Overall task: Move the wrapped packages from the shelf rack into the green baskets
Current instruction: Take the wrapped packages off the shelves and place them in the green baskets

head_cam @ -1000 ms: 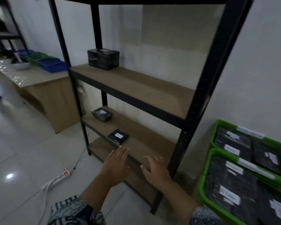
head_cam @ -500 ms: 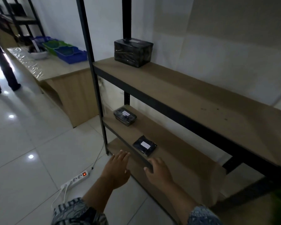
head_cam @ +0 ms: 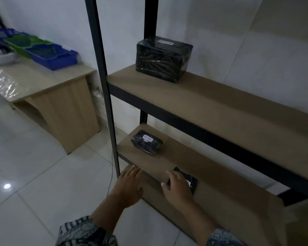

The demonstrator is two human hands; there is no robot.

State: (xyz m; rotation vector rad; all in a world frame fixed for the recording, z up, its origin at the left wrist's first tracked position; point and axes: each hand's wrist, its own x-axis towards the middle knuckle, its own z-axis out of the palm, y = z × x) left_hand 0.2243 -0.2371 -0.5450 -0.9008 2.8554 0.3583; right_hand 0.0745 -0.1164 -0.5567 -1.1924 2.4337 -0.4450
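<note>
A black metal shelf rack [head_cam: 103, 89] with brown boards fills the right of the view. On its upper board stands a large black wrapped box [head_cam: 163, 61]. A flat black wrapped package [head_cam: 147, 142] with a white label lies at the left end of the lower board. Nearer me on that board is a small black wrapped package [head_cam: 193, 181], with my right hand [head_cam: 176, 188] resting over its near half, fingers spread and curved. My left hand [head_cam: 130, 185] hovers at the board's front edge beside the rack post, fingers apart, holding nothing. No green basket with packages is in view.
A wooden table [head_cam: 43, 82] stands left of the rack, carrying a blue tray [head_cam: 52, 55], a green tray [head_cam: 25, 43] and a white bowl [head_cam: 2, 57]. A thin cable [head_cam: 111, 174] hangs down by the rack post to the white tiled floor [head_cam: 43, 183].
The view swung left, and the green baskets left the frame. Both hands went forward to the lower board; my right hand now covers the small package it was short of before.
</note>
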